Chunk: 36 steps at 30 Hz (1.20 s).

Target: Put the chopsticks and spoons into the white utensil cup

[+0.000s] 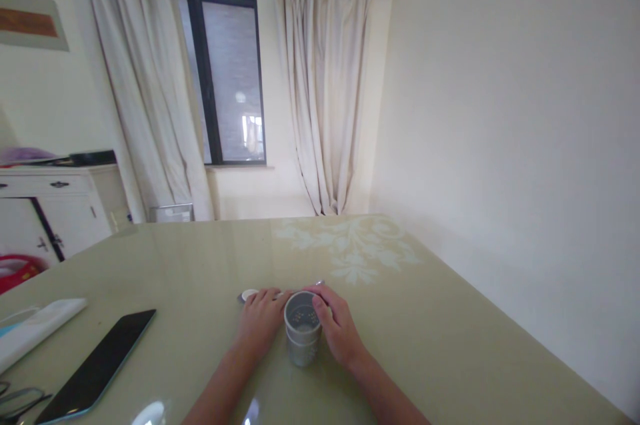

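grey cylindrical cup [303,348] stands upright on the glossy pale-green table [475,358], at the lower centre of the frame, its mouth facing up. small brownish dots show inside, low in the cup. the right hand [340,325] is closed on the cup's right side, thumb over the rim and fingers reaching round the far side; whether there is a handle under them cannot be told. a small shiny object [320,282] peeks out just beyond these fingers, too little of it visible to name. the left hand [263,322] lies just left of the cup, palm down, fingers stretched forward over a flat item with a white round part [249,294]; whether it grips that item cannot be told.

in the lower left of the frame lies a black-screened tablet [103,365], slanting, well apart from the hands. farther left are a long white object [47,325] with a light blue patch and, in the corner, dark loops [20,402] cut off by the edge. a pale floral pattern [353,248] marks the table's far right part. at the upper left and upper centre, cream curtains [327,72] flank a dark-framed window [233,78]; a white cabinet [70,212] stands at the left edge.
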Tool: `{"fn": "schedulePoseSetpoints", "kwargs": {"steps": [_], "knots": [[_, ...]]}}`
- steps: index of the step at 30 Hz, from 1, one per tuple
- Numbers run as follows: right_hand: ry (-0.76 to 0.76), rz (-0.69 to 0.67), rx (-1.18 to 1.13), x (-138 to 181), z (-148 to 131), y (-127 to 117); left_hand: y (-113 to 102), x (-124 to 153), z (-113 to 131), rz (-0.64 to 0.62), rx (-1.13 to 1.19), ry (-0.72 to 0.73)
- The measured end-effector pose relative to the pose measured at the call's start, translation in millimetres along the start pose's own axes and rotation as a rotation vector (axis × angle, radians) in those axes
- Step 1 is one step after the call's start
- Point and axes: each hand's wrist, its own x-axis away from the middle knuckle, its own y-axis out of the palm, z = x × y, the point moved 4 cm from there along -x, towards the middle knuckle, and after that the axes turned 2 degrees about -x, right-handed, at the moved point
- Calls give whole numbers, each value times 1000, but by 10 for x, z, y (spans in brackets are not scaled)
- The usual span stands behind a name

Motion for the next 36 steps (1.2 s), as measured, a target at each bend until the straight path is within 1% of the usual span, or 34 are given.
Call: {"fn": "schedulePoseSetpoints", "kwargs": {"steps": [4,7,9,12,15,19,22,25,31,36], "knots": [[-10,-14,-28,-6,-44,-7,-62,63,-61,-12,-85,-140],[3,-9,-13,1,-31,-14,-74,122,-195,-19,-151,-271],[7,-6,-1,8,-15,-14,-77,156,-287,-22,-186,-326],[11,-9,5,13,-10,-9,-78,182,-374,-16,-200,-344],[17,-19,5,15,-27,0,-70,191,-409,-5,-207,-346],[17,-15,10,19,-40,0,-68,213,-454,37,-253,-397],[20,-16,17,20,-28,2,-68,226,-492,43,-280,-413],[16,-17,18,17,-17,6,-72,223,-514,33,-280,-401],[21,-17,14,11,-15,8,-89,211,-537,-23,-255,-427],[17,-22,14,16,-35,8,-118,217,-535,-43,-262,-434]]}}
